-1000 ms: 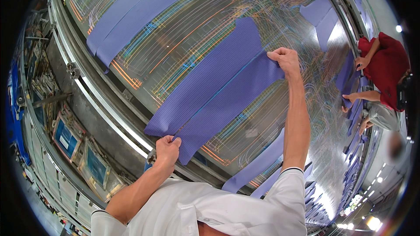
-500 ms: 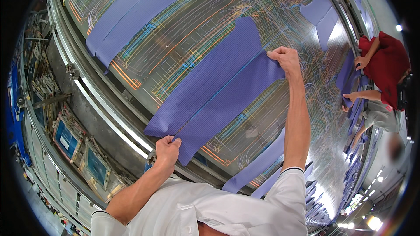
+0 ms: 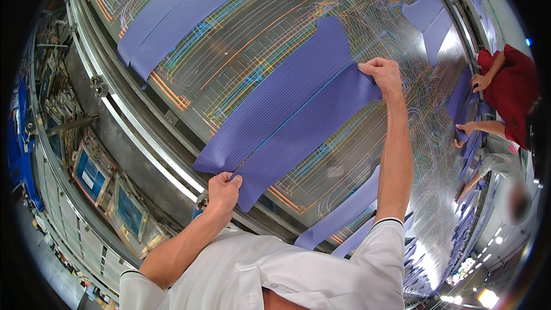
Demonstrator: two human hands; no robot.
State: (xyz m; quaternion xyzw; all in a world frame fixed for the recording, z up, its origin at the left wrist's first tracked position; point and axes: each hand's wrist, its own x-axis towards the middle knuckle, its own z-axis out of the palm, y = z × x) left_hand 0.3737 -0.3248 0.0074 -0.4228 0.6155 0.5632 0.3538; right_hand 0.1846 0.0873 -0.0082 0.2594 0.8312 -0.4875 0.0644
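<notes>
A large purple textured fabric piece (image 3: 298,120), split lengthwise by a narrow blue line, lies over a metal table (image 3: 241,51) covered in coloured line markings. My left hand (image 3: 225,189) pinches its near end at the lower left, by the line. My right hand (image 3: 379,74) pinches it at the upper right, near the line's far end. Another long purple piece (image 3: 178,8) lies beyond to the upper left, a branched one (image 3: 430,23) at the upper right, and strips (image 3: 336,212) below right.
Metal rails (image 3: 86,74) edge the table on the left, beside framed screens (image 3: 92,169). A co-worker in red (image 3: 513,86) handles purple pieces (image 3: 462,97) at the far right. A person in grey (image 3: 496,163) is below them, with more purple pieces along the edge.
The whole view has shifted slightly, the table and both hands sitting a little higher and further right in the picture. Both hands keep their grip on the same piece.
</notes>
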